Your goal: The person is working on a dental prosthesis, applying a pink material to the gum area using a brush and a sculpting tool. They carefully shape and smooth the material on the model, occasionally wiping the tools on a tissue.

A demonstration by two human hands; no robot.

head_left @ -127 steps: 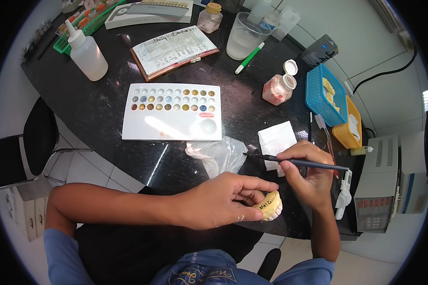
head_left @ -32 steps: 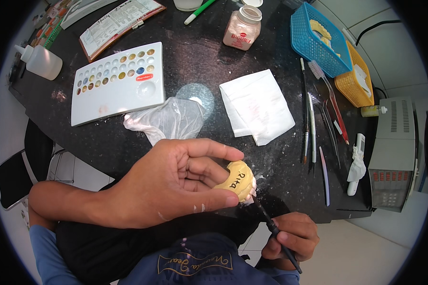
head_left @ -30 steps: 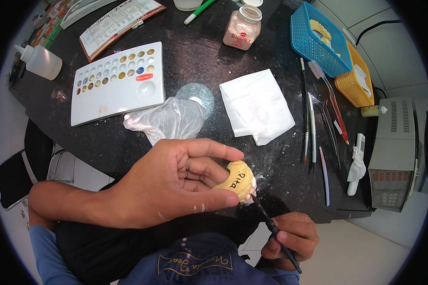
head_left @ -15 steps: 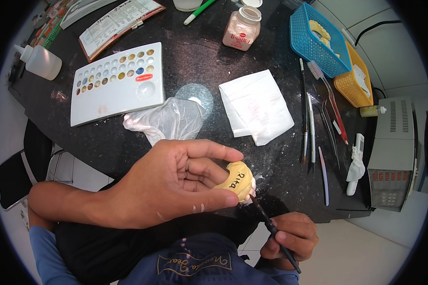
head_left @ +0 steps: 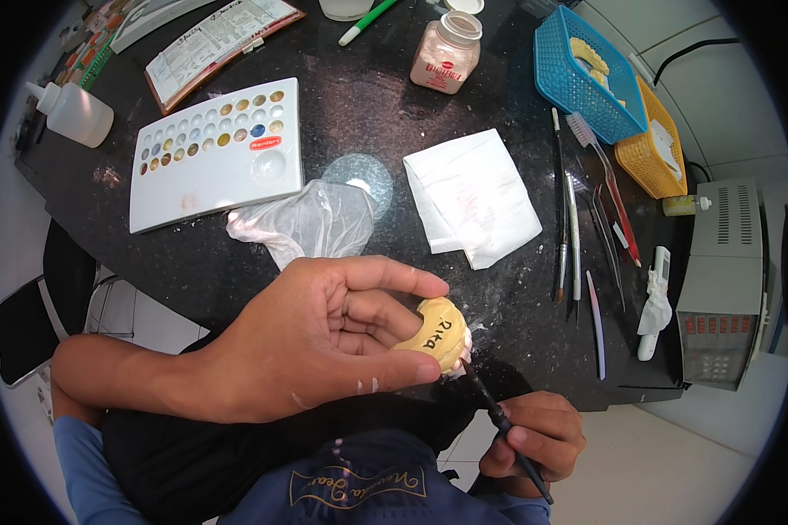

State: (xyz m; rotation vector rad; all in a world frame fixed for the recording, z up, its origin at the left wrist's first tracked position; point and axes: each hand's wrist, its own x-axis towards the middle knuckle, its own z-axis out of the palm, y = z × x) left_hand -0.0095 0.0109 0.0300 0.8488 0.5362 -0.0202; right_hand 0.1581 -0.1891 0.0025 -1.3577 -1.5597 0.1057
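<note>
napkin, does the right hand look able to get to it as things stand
Probably yes: the left hand and tooth model sit left of the path from the right hand to the napkin, though the right hand holds a brush.

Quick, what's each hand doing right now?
Left hand: closed, holding the yellow dental model.
Right hand: closed, holding the dark brush, tip at the model's teeth.

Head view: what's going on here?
A person's left hand holds a yellow dental cast between thumb and fingers, its teeth facing right. The right hand holds a slim dark brush, its tip at or very near those teeth; actual contact is too small to tell. Beyond the hands, a white palette, a folded white tissue and an open jar sit on the dark table.
</note>
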